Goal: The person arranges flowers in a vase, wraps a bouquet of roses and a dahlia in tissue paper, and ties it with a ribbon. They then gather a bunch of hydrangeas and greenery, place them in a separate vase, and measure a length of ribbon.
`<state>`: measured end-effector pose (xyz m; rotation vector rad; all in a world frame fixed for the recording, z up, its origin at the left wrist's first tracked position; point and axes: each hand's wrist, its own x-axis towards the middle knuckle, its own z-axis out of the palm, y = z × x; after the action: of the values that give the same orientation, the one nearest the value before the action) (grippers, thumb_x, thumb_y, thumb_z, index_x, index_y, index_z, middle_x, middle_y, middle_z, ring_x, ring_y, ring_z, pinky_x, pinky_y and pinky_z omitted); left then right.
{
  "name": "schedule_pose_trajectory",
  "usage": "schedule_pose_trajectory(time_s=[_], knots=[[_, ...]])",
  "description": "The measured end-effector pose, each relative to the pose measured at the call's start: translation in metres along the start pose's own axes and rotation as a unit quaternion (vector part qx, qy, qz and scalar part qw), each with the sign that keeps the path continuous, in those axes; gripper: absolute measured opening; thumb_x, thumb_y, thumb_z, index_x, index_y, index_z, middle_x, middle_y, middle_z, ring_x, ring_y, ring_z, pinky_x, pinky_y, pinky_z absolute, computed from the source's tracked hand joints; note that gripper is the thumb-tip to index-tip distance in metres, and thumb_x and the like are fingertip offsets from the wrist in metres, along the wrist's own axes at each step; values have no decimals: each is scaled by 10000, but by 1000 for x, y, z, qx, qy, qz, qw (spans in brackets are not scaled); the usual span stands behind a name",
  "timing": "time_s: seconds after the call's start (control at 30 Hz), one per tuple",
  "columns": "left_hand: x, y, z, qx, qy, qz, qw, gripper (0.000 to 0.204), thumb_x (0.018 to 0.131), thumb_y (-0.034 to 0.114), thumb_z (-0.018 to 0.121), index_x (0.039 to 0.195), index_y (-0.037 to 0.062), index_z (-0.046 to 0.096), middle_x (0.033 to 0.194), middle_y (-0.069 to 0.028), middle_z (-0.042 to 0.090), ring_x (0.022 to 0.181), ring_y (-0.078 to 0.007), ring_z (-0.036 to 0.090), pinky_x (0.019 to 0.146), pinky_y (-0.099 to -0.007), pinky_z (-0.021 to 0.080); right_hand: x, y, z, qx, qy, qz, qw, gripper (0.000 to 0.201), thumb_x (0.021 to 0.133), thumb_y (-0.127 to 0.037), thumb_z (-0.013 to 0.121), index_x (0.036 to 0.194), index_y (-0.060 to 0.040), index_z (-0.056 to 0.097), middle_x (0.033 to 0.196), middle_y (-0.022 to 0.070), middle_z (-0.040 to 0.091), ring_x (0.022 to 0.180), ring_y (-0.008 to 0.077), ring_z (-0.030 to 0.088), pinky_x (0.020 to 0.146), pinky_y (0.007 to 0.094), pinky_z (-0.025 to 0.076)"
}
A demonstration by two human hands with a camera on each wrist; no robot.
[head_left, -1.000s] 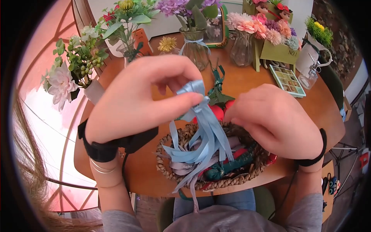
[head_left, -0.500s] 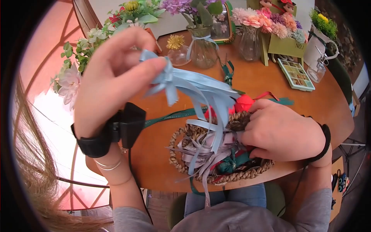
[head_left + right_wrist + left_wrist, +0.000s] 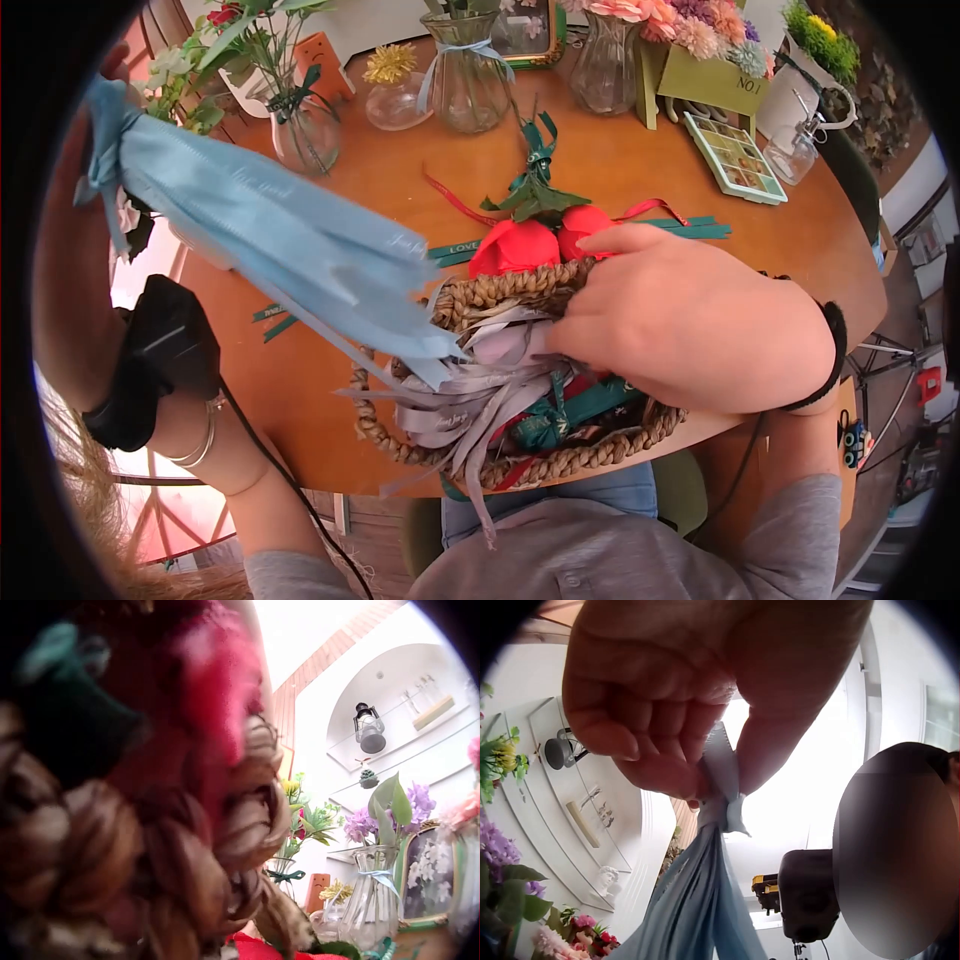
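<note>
A bundle of light blue ribbons (image 3: pixel 270 210), knotted near its top, hangs from my left hand (image 3: pixel 85 250), which pinches it between thumb and fingers in the left wrist view (image 3: pixel 712 780). Its loose ends trail over a braided basket (image 3: pixel 640 435). Inside the basket lie greyish ribbons (image 3: pixel 470 395) and a dark green ribbon bundle (image 3: pixel 575 412). My right hand (image 3: pixel 700 320) reaches over the basket's right side, fingertips down at the grey ribbons; whether they grip anything is hidden. Braiding (image 3: pixel 180 862) fills much of the right wrist view.
Red flowers (image 3: pixel 520 245) with green leaves lie just behind the basket, over flat green ribbons (image 3: pixel 690 228). Glass vases (image 3: pixel 465 85), a small round vase (image 3: pixel 398 100), a tray of small compartments (image 3: pixel 735 160) and a spray bottle (image 3: pixel 793 150) stand along the back.
My left hand has lifted the blue ribbons away from the basket, up and to the left. The grey ribbons are now more exposed. My right hand remains over the basket's right side.
</note>
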<state>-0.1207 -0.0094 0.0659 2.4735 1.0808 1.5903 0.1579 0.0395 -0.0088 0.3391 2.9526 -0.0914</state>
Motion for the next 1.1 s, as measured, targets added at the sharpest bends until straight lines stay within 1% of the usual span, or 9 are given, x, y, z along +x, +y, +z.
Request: schedule_pose_trajectory(time_s=[0.03, 0.17, 0.33, 0.57, 0.67, 0.73, 0.9, 1.03, 1.1], knots=[[0, 2, 1, 4, -6, -6, 1000, 263, 829, 165, 499, 995, -39, 510, 845, -105, 549, 679, -124, 509, 553, -213, 424, 2, -2, -2, -45, -57, 6, 997, 129, 645, -83, 569, 773, -81, 552, 660, 38, 529, 714, 204, 538, 865, 345, 349], [-1, -3, -4, 15, -12, -27, 999, 338, 824, 192, 524, 1038, -64, 475, 896, -144, 538, 719, -161, 525, 588, -243, 445, 2, -3, -3, -77, -74, 4, 994, 123, 632, -121, 593, 737, -80, 543, 648, 28, 520, 711, 197, 534, 871, 344, 345], [-5, -7, 5, 22, -29, -55, 998, 325, 820, 181, 522, 1033, -57, 462, 915, -151, 528, 744, -167, 521, 608, -246, 442, 3, -4, 1, -41, 2, 10, 999, 191, 587, -124, 630, 743, -86, 526, 645, 16, 504, 706, 195, 529, 877, 350, 339], [-14, -9, 20, 21, -60, -90, 994, 309, 814, 165, 519, 1025, -48, 444, 943, -161, 513, 778, -174, 515, 635, -252, 438, 2, -6, -2, -31, -30, 34, 998, 268, 553, -122, 635, 796, -83, 531, 702, 20, 508, 751, 194, 520, 865, 351, 341], [-15, -9, 22, 19, -63, -96, 993, 303, 811, 158, 517, 1022, -44, 436, 955, -165, 507, 793, -178, 513, 647, -254, 436, 2, -3, -1, -40, -58, 7, 997, 299, 561, -132, 624, 839, -75, 529, 726, 36, 508, 773, 193, 514, 859, 349, 340], [-17, -8, 22, 21, -69, -99, 992, 299, 810, 153, 516, 1020, -41, 431, 963, -168, 503, 802, -180, 511, 655, -256, 435, 1, -3, 0, -14, 7, -9, 1000, 275, 573, -136, 610, 822, -62, 520, 732, 45, 507, 811, 203, 511, 863, 358, 347], [-16, -8, 25, 18, -72, -105, 992, 290, 805, 142, 514, 1015, -35, 418, 983, -175, 493, 827, -185, 507, 675, -259, 432, -1, -3, -9, 46, 78, 20, 996, 265, 590, -130, 607, 828, -42, 533, 781, 64, 527, 783, 243, 522, 837, 384, 384], [-16, -8, 28, 18, -79, -112, 990, 284, 802, 133, 512, 1010, -30, 408, 999, -180, 485, 846, -190, 504, 691, -263, 429, -3, 5, -20, 92, 211, 15, 973, 306, 583, -83, 644, 871, -16, 562, 733, 89, 555, 683, 284, 537, 646, 347, 425], [-17, -7, 28, 17, -82, -114, 990, 281, 800, 129, 512, 1008, -27, 403, 1007, -183, 481, 856, -192, 502, 698, -264, 428, 2, 4, -21, 112, 250, 8, 962, 301, 581, -81, 650, 862, -12, 569, 729, 93, 557, 676, 278, 538, 608, 338, 419]])
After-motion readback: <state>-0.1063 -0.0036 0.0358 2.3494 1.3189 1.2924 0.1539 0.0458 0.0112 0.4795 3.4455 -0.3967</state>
